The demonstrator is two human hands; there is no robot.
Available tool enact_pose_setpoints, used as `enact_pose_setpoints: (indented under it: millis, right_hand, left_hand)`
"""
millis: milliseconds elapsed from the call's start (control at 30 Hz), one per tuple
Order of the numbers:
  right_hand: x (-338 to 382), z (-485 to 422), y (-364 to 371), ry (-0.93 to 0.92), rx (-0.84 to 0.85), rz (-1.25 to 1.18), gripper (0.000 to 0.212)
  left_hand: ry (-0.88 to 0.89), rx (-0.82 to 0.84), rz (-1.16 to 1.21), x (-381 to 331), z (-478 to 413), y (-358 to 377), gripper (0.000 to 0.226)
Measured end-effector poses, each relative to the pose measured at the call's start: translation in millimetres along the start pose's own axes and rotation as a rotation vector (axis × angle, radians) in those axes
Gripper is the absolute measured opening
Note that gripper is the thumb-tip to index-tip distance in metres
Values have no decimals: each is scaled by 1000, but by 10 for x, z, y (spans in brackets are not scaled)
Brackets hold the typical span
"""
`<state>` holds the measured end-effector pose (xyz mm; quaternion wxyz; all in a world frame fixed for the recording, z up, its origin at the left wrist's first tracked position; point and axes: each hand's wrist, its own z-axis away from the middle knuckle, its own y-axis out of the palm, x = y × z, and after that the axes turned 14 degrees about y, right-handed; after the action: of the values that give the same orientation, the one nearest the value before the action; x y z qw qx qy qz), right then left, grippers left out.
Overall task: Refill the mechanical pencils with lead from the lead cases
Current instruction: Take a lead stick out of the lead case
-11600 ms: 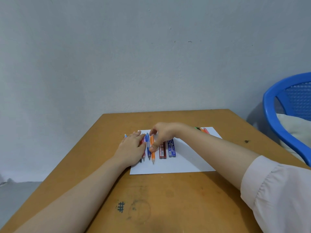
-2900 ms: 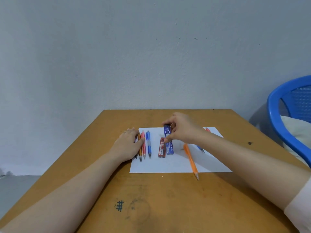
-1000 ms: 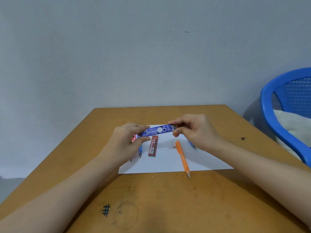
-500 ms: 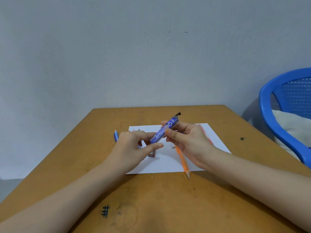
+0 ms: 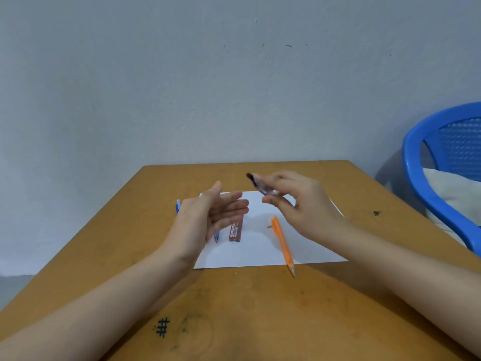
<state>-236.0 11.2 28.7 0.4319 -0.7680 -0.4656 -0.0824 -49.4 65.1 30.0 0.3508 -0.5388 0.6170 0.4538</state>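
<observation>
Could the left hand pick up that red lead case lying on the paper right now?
Probably yes. The left hand is open and empty, raised close to the red lead case, which lies flat on the paper. Nothing covers it; only a blue pencil lies close beside it.

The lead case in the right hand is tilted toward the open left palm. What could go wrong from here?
1. The lead case is only a blur in the right hand; thin leads may miss the open left hand and scatter or snap on the table. Whether its cap is off cannot be seen.
2. The orange pencil lies with its tip off the paper, near the right wrist; a sweep could roll it away.
</observation>
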Motion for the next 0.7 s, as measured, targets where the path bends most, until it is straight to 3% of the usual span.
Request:
enact_pose_setpoints:
  millis: [200,433,567,700]
  right_hand:
    - [-140,0,116,-181,-44,240,46]
    - [-55,7,26,-281,-150,304,60]
    - [-35,2,-5,-411,-212,358,59]
    - [-126,-31,-11,-495,-276,459,42]
  left_hand:
    - [-175,-56,337,-97,39,42,55]
    - [-319,-87,609,-184,64,21,65]
    - [-329,-84,673,-192,58,14,67]
    - [-330,-65,700,-186,63,3,70]
